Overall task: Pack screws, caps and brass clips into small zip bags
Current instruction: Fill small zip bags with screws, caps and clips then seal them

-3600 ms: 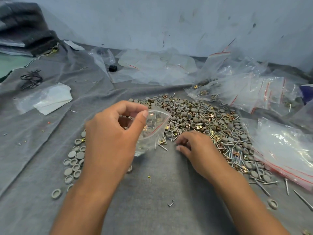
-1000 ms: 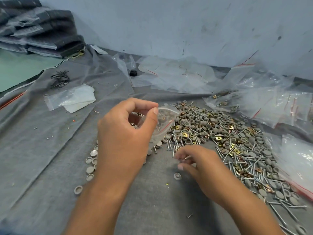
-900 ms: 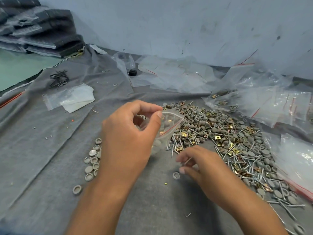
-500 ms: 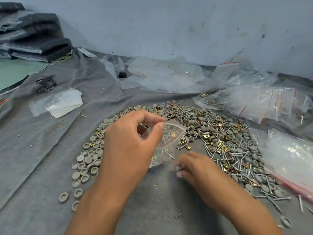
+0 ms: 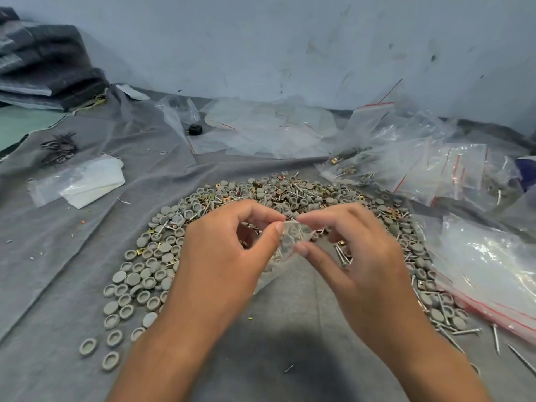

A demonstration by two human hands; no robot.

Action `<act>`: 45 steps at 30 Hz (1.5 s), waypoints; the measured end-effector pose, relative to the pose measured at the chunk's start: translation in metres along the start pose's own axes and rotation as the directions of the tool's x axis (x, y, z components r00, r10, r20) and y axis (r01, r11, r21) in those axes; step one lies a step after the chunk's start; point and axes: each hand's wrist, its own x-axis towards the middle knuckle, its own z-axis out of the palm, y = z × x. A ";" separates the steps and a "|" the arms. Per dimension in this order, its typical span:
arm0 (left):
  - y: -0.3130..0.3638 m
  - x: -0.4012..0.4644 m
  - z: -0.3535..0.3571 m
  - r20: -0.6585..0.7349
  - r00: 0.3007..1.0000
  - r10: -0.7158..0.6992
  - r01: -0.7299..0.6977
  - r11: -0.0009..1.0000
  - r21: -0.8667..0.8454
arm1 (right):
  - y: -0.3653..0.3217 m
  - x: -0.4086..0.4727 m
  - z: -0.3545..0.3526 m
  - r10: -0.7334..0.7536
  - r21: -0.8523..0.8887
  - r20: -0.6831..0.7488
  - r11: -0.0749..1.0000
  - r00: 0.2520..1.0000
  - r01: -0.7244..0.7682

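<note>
Together, both hands, left hand (image 5: 223,256), right hand (image 5: 365,256), apparently pinching small zip bag (image 5: 287,245) mouth.

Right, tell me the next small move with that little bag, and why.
Probably press the zip strip shut along the mouth. Both the left hand and the right hand pinch the top edge of the small zip bag, which hangs above the grey cloth with a few caps and screws already showing inside.

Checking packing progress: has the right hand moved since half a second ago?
Yes. The right hand rose from the grey cloth to pinch the small clear zip bag.
</note>
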 end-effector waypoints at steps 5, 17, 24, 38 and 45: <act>-0.002 0.000 -0.002 0.011 1.000 0.004 -0.004 1.000 0.009 | 0.015 0.003 -0.010 0.091 0.002 0.093 0.996 0.991 -0.092; -0.007 -0.003 -0.007 0.166 0.985 -0.052 0.069 0.993 -0.101 | 0.014 0.002 -0.007 0.223 0.288 0.036 0.931 0.974 -0.224; -0.009 0.000 -0.006 0.064 0.998 -0.029 0.035 0.994 -0.102 | 0.018 0.002 -0.005 0.302 0.378 0.052 0.876 0.952 -0.299; -0.007 0.003 -0.004 0.016 1.000 0.013 -0.010 0.992 -0.126 | 0.012 0.001 -0.006 0.289 0.469 0.110 0.829 0.951 -0.306; -0.003 0.000 0.000 0.029 0.998 0.063 -0.060 0.995 -0.081 | 0.008 -0.001 -0.002 0.268 0.461 0.115 0.839 0.957 -0.290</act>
